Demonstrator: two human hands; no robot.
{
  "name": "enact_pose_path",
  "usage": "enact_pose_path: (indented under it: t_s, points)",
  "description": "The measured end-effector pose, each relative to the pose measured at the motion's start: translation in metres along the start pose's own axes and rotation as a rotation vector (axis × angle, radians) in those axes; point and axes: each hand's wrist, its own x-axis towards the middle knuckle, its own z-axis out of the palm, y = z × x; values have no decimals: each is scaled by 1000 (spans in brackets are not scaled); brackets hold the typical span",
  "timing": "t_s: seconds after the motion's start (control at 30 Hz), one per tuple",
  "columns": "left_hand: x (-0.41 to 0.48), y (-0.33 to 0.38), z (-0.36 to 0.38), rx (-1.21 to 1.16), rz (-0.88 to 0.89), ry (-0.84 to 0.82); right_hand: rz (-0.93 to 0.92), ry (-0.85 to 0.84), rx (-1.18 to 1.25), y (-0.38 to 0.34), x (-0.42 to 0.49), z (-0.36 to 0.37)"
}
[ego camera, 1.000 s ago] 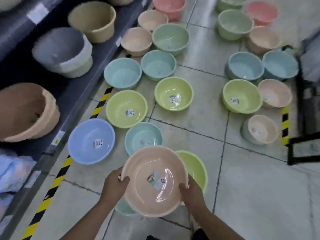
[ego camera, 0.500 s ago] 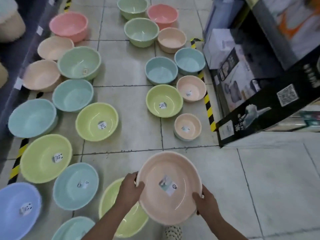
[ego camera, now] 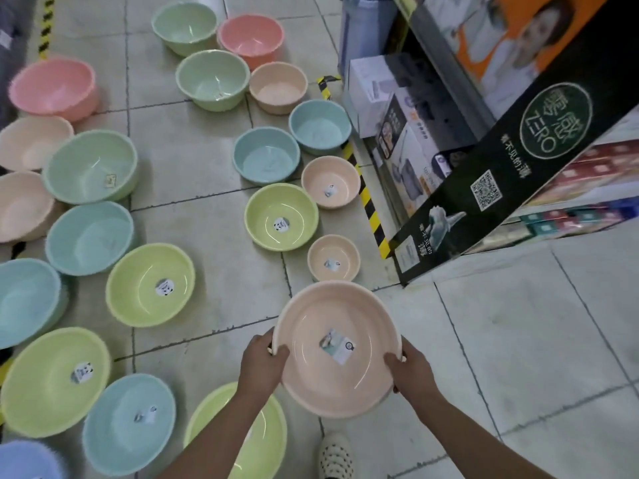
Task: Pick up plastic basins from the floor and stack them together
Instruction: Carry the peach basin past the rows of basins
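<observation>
Here the left hand (ego camera: 262,366) and right hand (ego camera: 411,373) grip opposite rims of a peach basin (ego camera: 337,347), held above the floor just below the small peach basin (ego camera: 333,258); nesting them seems the next move.

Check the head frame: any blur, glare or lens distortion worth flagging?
Head view: the wide lens bows the floor tile lines and shelf edges; the far-left light blue plastic basin smears at its rim; soft glare streaks sit inside the held peach plastic basin, gripped by the left hand and right hand; lighting flat, shadows faint.
</observation>
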Motion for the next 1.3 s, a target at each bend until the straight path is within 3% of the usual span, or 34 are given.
enact_pose_path:
  t_s: [0.23, 0.53, 0.7, 0.83, 1.07, 1.17, 1.3]
  points:
    - [46, -11, 56, -10, -50, -24, 17, -14, -33, 25, 72, 2]
    - [135, -84, 184, -35, -286, -85, 89, -34, -52, 111, 220, 30]
    - [179, -135, 246, -68, -230, -139, 120, -18, -117, 165, 298, 49]
    - [208, -167, 283, -60, -185, -83, 129, -20, -152, 204, 341, 67]
    - [230, -201, 324, -146, -210, -16, 159, 3, -143, 244, 369, 84]
    - [231, -213, 324, -225, -368, -102, 235, 41, -108, 255, 370, 90]
    - [210, -204, 300, -349, -374, -258, 339, 40, 11, 249, 343, 93]
